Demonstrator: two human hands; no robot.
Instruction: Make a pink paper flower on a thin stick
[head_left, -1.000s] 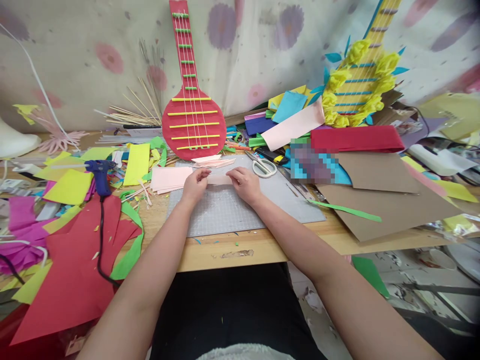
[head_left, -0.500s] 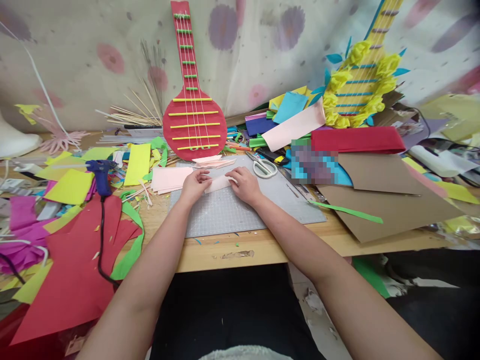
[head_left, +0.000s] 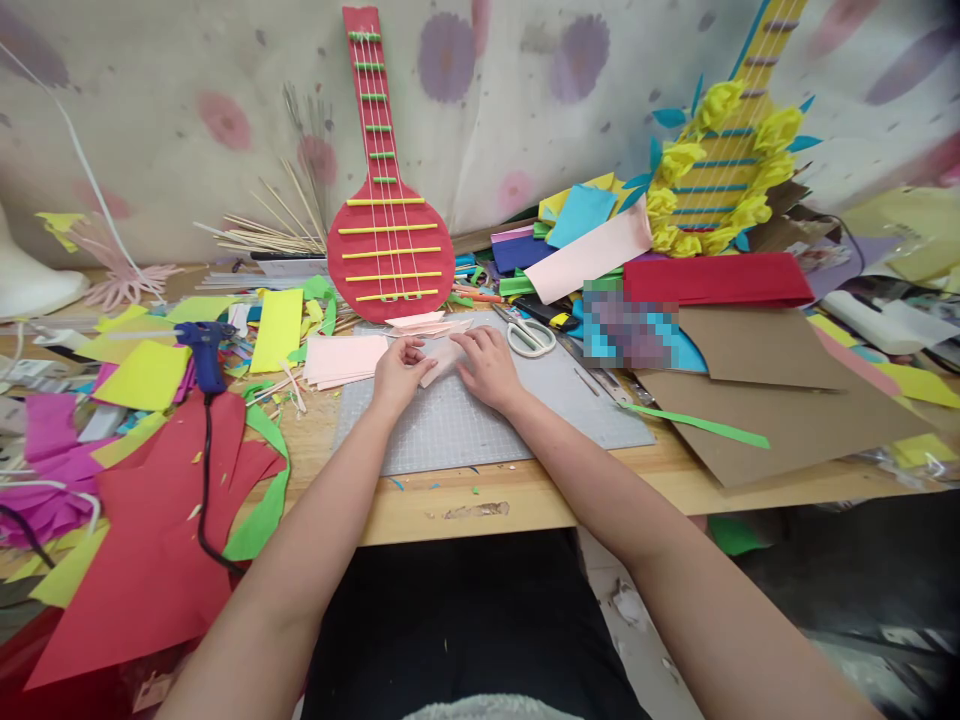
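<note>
A small piece of pale pink paper (head_left: 444, 358) is held between my two hands over the grey cutting mat (head_left: 495, 430). My left hand (head_left: 400, 380) pinches its near left end between thumb and fingers. My right hand (head_left: 491, 370) is closed on the other end, its fingers bent over the paper and partly hiding it. Left of the hands lies a stack of pale pink paper pieces (head_left: 341, 360). Just behind them are several folded pink pieces (head_left: 417, 322). White-handled scissors (head_left: 531, 338) rest on the mat, to the right of my right hand.
A red paper lute-like instrument (head_left: 391, 250) leans at the back; a yellow, flower-trimmed one (head_left: 712, 170) stands right. A blue glue gun (head_left: 206, 360) and red paper (head_left: 150, 540) lie left among scraps. Brown cardboard (head_left: 787, 425) and a green strip (head_left: 697, 424) lie right.
My left hand has moved slightly right, nearer my right hand. The pink paper between them is now tilted more steeply, its left end toward me.
</note>
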